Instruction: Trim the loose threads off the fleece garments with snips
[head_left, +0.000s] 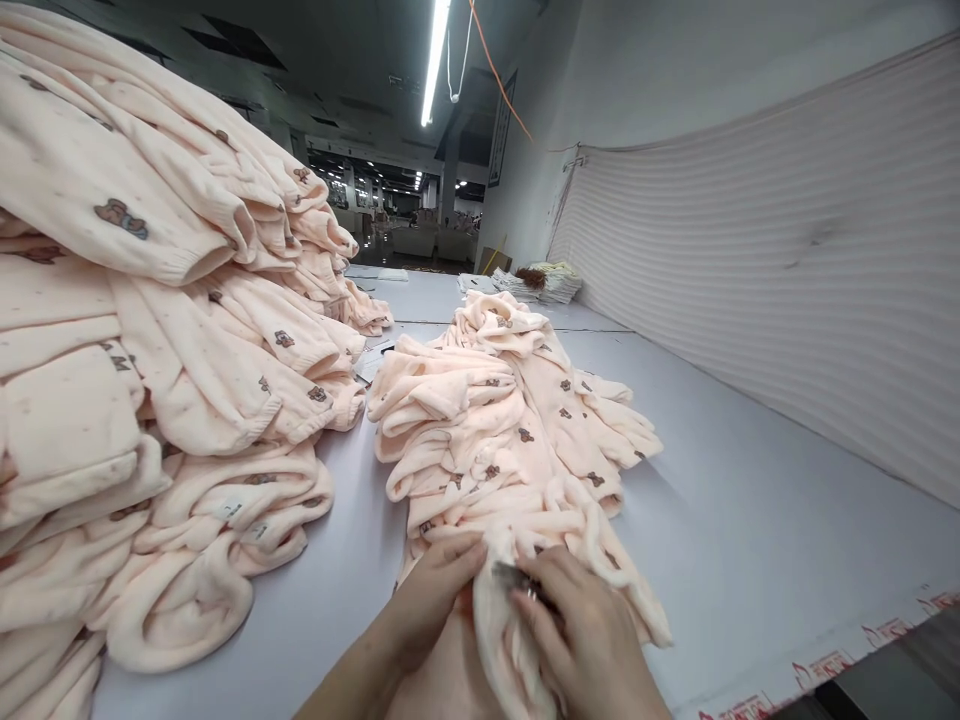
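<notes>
A heap of peach fleece garments (510, 440) with small brown bear prints lies on the white table (750, 500) in front of me. My left hand (427, 595) pinches a fold of the nearest garment at the heap's front edge. My right hand (585, 640) is closed round a small dark metal tool (517, 580), its tip against the same fold. Both hands touch across the cloth. What kind of tool it is stays unclear.
A tall stack of the same peach garments (150, 350) fills the left side. A ribbed white fabric wall (787, 270) runs along the right. Folded white pieces (540, 282) lie at the table's far end. The table's near edge (862, 650) carries red printed tape.
</notes>
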